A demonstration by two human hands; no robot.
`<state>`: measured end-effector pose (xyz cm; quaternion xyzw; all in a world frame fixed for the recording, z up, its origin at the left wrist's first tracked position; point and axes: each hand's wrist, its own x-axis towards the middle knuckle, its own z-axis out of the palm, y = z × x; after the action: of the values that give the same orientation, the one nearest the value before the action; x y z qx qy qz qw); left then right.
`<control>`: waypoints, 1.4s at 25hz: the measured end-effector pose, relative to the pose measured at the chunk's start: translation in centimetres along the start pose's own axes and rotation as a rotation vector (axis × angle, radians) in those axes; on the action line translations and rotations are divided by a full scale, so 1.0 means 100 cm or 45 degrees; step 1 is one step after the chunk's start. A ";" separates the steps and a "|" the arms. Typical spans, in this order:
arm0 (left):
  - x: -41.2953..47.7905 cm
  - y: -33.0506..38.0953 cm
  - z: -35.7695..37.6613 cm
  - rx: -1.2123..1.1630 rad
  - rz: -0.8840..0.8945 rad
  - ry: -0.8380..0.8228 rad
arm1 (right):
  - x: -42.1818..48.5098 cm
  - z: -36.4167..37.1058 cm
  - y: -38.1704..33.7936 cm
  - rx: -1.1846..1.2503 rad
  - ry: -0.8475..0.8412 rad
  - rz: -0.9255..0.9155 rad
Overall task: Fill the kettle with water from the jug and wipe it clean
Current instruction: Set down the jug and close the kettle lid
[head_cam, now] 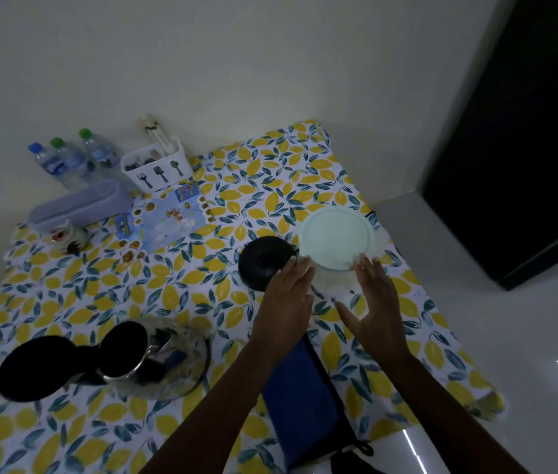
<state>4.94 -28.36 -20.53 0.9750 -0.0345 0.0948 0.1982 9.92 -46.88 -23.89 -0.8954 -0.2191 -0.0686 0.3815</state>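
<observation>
A clear jug [334, 278] with a pale green lid [335, 237] stands at the table's right side. My left hand [288, 292] and my right hand [377, 302] are on either side of it, fingers spread, close to its wall or just touching it. The steel kettle [154, 357] sits at the front left with its black lid [34, 367] hinged open. A blue cloth [301, 398] lies under my left forearm. The kettle's round black base [264, 261] rests just left of the jug.
The table carries a lemon-print cloth [168, 289]. At the back stand three water bottles [69, 159], a white cutlery holder [158, 169], a lidded plastic box [79, 206] and a printed mat [164, 217]. The table's right edge drops to a pale floor [510, 336].
</observation>
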 end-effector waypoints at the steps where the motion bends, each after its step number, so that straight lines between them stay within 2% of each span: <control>1: -0.015 -0.008 -0.004 -0.019 -0.039 0.017 | -0.009 0.005 -0.012 -0.050 -0.041 -0.037; 4: -0.061 -0.029 -0.026 -0.043 -0.136 0.093 | -0.028 0.026 -0.049 -0.115 -0.181 -0.120; 12: -0.180 -0.103 -0.110 0.078 -0.286 0.281 | -0.064 0.116 -0.172 -0.046 -0.492 -0.349; 17: -0.228 -0.148 -0.159 0.234 -0.321 0.425 | -0.068 0.155 -0.234 -0.119 -0.552 -0.393; 20: -0.245 -0.169 -0.178 0.267 -0.440 0.499 | -0.068 0.165 -0.251 -0.153 -0.554 -0.328; 22: -0.255 -0.177 -0.183 0.067 -0.681 0.600 | -0.069 0.171 -0.252 -0.135 -0.585 -0.225; 24: -0.263 -0.179 -0.183 -0.331 -0.930 0.665 | -0.069 0.173 -0.251 -0.061 -0.602 -0.133; 25: -0.265 -0.180 -0.183 -0.463 -0.973 0.676 | -0.068 0.172 -0.252 -0.018 -0.593 -0.101; 27: -0.263 -0.179 -0.186 -0.501 -0.904 0.667 | -0.065 0.169 -0.255 0.043 -0.570 -0.069; 29: -0.253 -0.174 -0.191 -0.452 -0.742 0.590 | -0.061 0.168 -0.259 0.070 -0.556 -0.079; 35: -0.219 -0.168 -0.171 -0.113 -0.304 0.039 | -0.056 0.169 -0.259 0.124 -0.555 -0.075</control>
<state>-17.69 -5.54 -15.86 0.9608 0.0807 0.0837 0.2517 -7.34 -20.90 -20.42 -0.8627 -0.3256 0.1261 0.3658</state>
